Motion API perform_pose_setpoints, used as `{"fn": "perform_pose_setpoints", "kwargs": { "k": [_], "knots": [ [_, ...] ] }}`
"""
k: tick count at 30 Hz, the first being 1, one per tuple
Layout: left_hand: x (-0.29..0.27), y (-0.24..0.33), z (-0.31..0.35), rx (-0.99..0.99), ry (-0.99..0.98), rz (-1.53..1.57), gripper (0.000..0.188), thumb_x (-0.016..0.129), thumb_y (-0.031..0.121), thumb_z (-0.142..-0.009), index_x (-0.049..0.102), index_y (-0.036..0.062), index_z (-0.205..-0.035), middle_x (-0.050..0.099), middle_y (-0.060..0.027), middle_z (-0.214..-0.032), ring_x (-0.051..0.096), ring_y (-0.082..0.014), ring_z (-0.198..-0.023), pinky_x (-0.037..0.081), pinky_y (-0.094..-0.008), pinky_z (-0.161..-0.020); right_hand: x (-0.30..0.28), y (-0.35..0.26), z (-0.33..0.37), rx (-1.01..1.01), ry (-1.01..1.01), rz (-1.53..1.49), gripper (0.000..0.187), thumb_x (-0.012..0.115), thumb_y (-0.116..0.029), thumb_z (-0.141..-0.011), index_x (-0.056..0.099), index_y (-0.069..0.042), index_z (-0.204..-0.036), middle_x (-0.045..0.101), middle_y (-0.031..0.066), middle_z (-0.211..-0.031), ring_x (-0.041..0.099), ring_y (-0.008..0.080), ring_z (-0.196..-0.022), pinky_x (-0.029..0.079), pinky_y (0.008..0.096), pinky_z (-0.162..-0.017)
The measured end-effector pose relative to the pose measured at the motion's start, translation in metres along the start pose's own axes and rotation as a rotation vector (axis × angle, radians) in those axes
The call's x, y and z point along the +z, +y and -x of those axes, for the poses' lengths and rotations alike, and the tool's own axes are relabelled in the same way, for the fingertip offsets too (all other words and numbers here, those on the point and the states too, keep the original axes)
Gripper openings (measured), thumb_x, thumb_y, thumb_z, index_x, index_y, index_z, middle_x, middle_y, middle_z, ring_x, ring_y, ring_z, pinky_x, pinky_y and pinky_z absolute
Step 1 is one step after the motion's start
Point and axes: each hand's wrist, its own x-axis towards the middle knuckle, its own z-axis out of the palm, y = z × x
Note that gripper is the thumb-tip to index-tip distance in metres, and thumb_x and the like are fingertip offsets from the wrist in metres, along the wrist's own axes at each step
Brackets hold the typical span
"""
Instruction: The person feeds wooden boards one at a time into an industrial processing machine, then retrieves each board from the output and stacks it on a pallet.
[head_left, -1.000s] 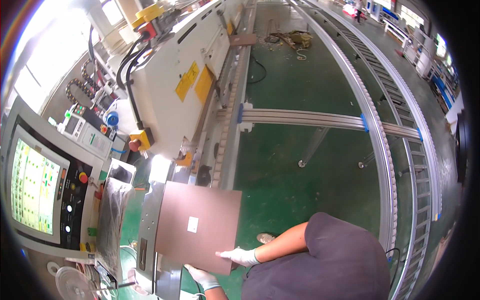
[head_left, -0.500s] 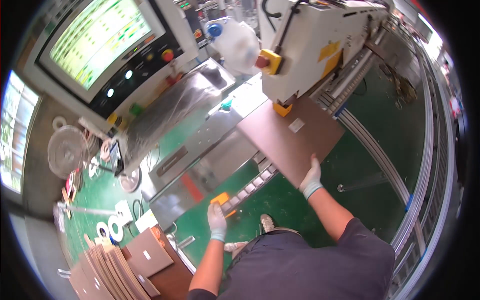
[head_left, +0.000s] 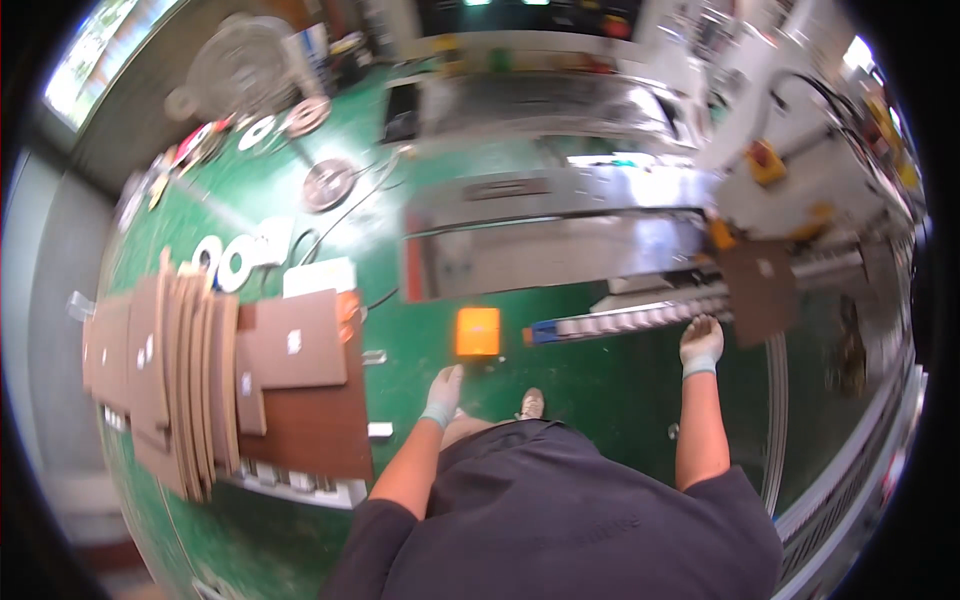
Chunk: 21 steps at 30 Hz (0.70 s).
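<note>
My left hand (head_left: pixel 443 393), in a pale glove, hangs just below an orange block-shaped piece (head_left: pixel 478 332), with its fingers loosely stretched and nothing seen in them. On the right, my gloved right hand (head_left: pixel 702 345) is beside a row of pale rollers (head_left: pixel 640 318). Its fingers are slightly bent and blurred, and no object shows in them. A brown flat panel (head_left: pixel 758 298) lies just beyond this hand, its far end by the yellow tip of a white machine (head_left: pixel 800 190). The hand appears apart from the panel's near edge.
Brown boards (head_left: pixel 190 370) stand in a row on the left, next to a flat stack of panels (head_left: pixel 300 340). A metal table (head_left: pixel 560 250) stretches ahead. White tape rolls (head_left: pixel 236 262) and a fan (head_left: pixel 240 65) are at the far left. Metal rails (head_left: pixel 850 510) curve along the right.
The view has swung left, bringing the board stack further in. My right hand has let go of the panel, which now sits further along by the machine. My left hand is now below the orange piece.
</note>
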Motion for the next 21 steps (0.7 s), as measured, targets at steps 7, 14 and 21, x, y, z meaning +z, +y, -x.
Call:
{"fn": "perform_pose_setpoints", "kwargs": {
  "k": [7, 14, 21],
  "knots": [
    [-0.178, -0.126, 0.024, -0.459, 0.516, 0.626, 0.023, 0.057, 0.035, -0.104, 0.054, 0.0163, -0.091, 0.052, 0.0039, -0.073, 0.044, -0.0085, -0.055, 0.035, -0.0280, -0.045, 0.118, 0.190, 0.196, -1.196, -0.967, 1.368, 0.018, 0.072, -0.028, -0.094, 0.075, -0.012, -0.099, 0.074, 0.0108, -0.089, 0.072, 0.0279, -0.087, 0.055, 0.0367, -0.078],
    [-0.265, -0.135, -0.025, -0.604, 0.737, 0.964, 0.033, 0.069, 0.042, -0.098, 0.056, 0.0124, -0.100, 0.051, 0.0015, -0.070, 0.046, -0.0118, -0.051, 0.039, -0.0285, -0.044, 0.138, 0.230, 0.256, -1.315, -0.923, 1.801, 0.020, 0.068, -0.033, -0.093, 0.071, -0.015, -0.087, 0.071, 0.0067, -0.084, 0.068, 0.0321, -0.083, 0.052, 0.0448, -0.075],
    [-0.280, -0.146, -0.072, -0.554, 0.709, 0.875, 0.044, 0.074, 0.036, -0.095, 0.058, -0.0047, -0.089, 0.065, -0.0137, -0.075, 0.063, -0.0220, -0.054, 0.051, -0.0315, -0.042, 0.139, 0.237, 0.253, -1.311, -0.886, 1.930, 0.018, 0.066, -0.026, -0.093, 0.069, -0.009, -0.088, 0.070, 0.0126, -0.085, 0.067, 0.0363, -0.082, 0.051, 0.0458, -0.076]
  ]
}}
